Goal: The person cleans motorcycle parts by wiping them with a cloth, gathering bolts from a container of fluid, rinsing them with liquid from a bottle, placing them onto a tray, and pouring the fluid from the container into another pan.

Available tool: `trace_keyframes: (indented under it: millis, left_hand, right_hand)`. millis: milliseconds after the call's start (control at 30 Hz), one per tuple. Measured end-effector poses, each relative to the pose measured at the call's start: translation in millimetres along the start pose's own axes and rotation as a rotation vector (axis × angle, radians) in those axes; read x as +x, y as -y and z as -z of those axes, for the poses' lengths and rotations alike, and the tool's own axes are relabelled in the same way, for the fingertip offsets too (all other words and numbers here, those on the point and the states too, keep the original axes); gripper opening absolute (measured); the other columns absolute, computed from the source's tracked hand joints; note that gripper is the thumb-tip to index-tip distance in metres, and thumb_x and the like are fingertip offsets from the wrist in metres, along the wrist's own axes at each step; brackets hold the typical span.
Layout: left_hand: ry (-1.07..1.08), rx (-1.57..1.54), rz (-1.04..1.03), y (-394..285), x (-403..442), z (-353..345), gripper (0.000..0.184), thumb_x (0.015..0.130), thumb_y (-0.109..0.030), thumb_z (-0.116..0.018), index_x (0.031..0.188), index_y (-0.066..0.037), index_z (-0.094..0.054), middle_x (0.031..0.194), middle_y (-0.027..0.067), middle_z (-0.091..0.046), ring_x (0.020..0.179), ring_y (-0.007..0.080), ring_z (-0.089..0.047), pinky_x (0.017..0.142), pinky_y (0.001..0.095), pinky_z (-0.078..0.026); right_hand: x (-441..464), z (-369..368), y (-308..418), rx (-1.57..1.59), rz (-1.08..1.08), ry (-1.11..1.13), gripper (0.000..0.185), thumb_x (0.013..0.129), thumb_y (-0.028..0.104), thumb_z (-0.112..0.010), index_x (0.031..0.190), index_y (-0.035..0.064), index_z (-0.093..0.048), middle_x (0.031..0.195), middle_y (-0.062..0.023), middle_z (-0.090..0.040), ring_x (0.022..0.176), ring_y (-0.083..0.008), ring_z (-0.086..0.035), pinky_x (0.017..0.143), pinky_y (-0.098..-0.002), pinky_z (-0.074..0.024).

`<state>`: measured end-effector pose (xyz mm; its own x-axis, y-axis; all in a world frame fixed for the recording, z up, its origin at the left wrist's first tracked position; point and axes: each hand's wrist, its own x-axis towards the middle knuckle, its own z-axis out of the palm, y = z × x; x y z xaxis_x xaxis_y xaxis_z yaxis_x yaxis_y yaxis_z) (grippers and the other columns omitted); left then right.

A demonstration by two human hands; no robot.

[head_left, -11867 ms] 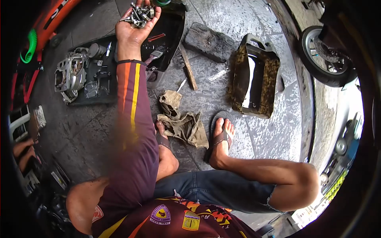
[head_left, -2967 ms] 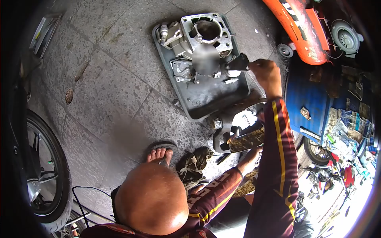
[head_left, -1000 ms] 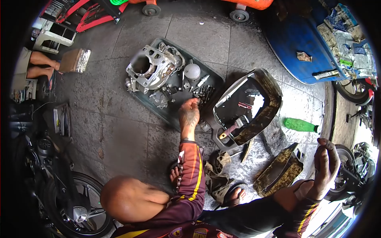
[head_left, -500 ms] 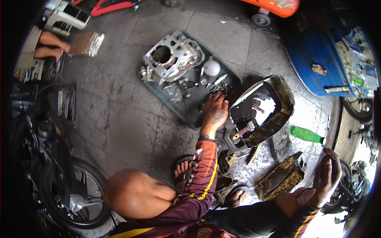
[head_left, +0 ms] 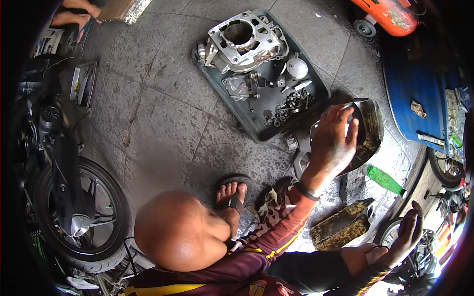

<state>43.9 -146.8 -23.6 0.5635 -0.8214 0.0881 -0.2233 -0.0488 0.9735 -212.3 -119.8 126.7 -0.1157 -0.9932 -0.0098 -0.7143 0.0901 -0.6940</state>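
My left hand (head_left: 333,140) hovers over a cut-open, dirty black plastic pan (head_left: 373,123). Its fingers are spread, with nothing visible in them, and it hides much of the pan's inside. My right hand (head_left: 409,232) hangs at the far right, apart from everything, fingers loosely stretched out and holding nothing I can see. Beyond my left hand stands a dark tray (head_left: 247,121). In it lie a metal engine block (head_left: 242,44), a piston (head_left: 296,68), a bracket-like metal part (head_left: 239,87), a spark plug (head_left: 302,85) and a pile of bolts and nuts (head_left: 295,104).
A green bottle (head_left: 385,181) and a dirty open trough (head_left: 343,226) lie on the wet floor at right. A motorcycle wheel (head_left: 81,212) is at left. A blue drum (head_left: 414,84) and an orange tank (head_left: 390,17) stand at upper right. Another person's feet (head_left: 84,17) show at upper left.
My left hand has moved from the bolts in the tray rightward to above the black pan. The view has shifted. My right hand stays at the far right.
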Motion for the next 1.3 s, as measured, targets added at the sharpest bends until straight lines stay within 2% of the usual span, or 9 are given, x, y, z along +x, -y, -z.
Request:
trace_keyframes:
  millis: [133,300,333,400,467,700,867,1067,1300]
  left_hand:
    - [0.014,-0.195,-0.091,-27,-3,-14,0.020,0.091,-0.014,-0.055,0.105,0.000,-0.059,0.103,0.0152,-0.063,0.092,0.0322,-0.062,0.082,0.0377,-0.048]
    - [0.263,-0.365,0.231,-46,-9,-20,0.035,0.096,-0.030,-0.047,0.107,-0.001,-0.062,0.101,0.0152,-0.066,0.095,0.0223,-0.062,0.084,0.0312,-0.048]
    - [0.307,-0.108,0.248,-56,2,-8,0.046,0.097,-0.039,-0.042,0.113,-0.001,-0.062,0.101,0.0169,-0.067,0.093,0.0220,-0.065,0.081,0.0308,-0.050]
    - [0.293,-0.468,0.332,-52,-10,-21,0.033,0.091,-0.021,-0.057,0.113,0.004,-0.059,0.111,0.0146,-0.063,0.103,0.0185,-0.060,0.092,0.0279,-0.046]
    - [0.415,-0.506,0.282,-55,-28,-38,0.035,0.093,-0.025,-0.054,0.114,0.002,-0.060,0.109,0.0128,-0.064,0.101,0.0174,-0.059,0.090,0.0282,-0.045]
    - [0.700,-0.549,0.148,-60,-97,-85,0.031,0.096,-0.026,-0.052,0.108,0.001,-0.060,0.095,0.0095,-0.066,0.082,0.0119,-0.061,0.074,0.0258,-0.049]
    - [0.982,-0.365,0.188,-50,-164,-121,0.031,0.097,-0.027,-0.049,0.113,-0.002,-0.060,0.096,0.0049,-0.064,0.083,0.0081,-0.056,0.075,0.0221,-0.045]
    - [1.177,-0.183,0.198,-36,-221,-144,0.032,0.097,-0.028,-0.049,0.114,-0.004,-0.060,0.097,0.0050,-0.064,0.082,0.0091,-0.058,0.074,0.0229,-0.047]
    - [1.259,-0.187,0.245,-33,-262,-143,0.032,0.097,-0.027,-0.048,0.116,-0.004,-0.060,0.098,0.0062,-0.064,0.083,0.0096,-0.059,0.075,0.0229,-0.047]
  right_hand:
    - [1,-5,7,0.015,-0.064,0.004,0.029,0.094,0.022,-0.050,0.109,-0.0005,-0.062,0.068,0.0064,-0.044,0.055,-0.0006,-0.032,0.048,-0.0172,-0.0206]
    - [9,-11,15,-0.010,-0.160,-0.049,0.032,0.090,0.023,-0.058,0.111,-0.0012,-0.062,0.087,-0.0012,-0.062,0.075,-0.0094,-0.052,0.066,-0.0222,-0.0422]
    - [17,-5,1,-0.012,-0.124,0.027,0.030,0.090,0.022,-0.058,0.109,-0.0010,-0.063,0.089,-0.0028,-0.064,0.077,-0.0102,-0.054,0.069,-0.0240,-0.0442]
    - [50,17,-63,-0.286,0.076,0.304,0.025,0.090,0.022,-0.057,0.104,0.0028,-0.065,0.080,-0.0042,-0.065,0.068,-0.0100,-0.059,0.065,-0.0241,-0.0472]
    - [63,23,-85,-0.326,0.051,0.388,0.021,0.090,0.020,-0.056,0.101,0.0045,-0.066,0.073,-0.0056,-0.065,0.065,-0.0122,-0.062,0.061,-0.0268,-0.0497]
    - [31,52,-202,-0.375,-0.249,0.594,0.021,0.092,0.020,-0.052,0.094,0.0051,-0.066,0.069,-0.0049,-0.065,0.062,-0.0117,-0.063,0.058,-0.0270,-0.0509]
    - [-57,49,-273,-0.652,-0.086,0.425,0.018,0.082,0.015,-0.056,0.096,0.0094,-0.065,0.083,-0.0185,-0.066,0.081,-0.0374,-0.063,0.070,-0.0457,-0.0508]
    - [-111,13,-373,-0.826,0.273,0.469,0.050,0.080,0.007,-0.052,0.128,-0.0049,-0.043,0.126,-0.0281,-0.047,0.102,-0.0402,-0.058,0.078,-0.0433,-0.0536]
    - [-117,5,-380,-0.906,0.272,0.600,0.046,0.083,0.013,-0.052,0.125,-0.0038,-0.046,0.118,-0.0248,-0.049,0.098,-0.0375,-0.058,0.077,-0.0402,-0.0547]
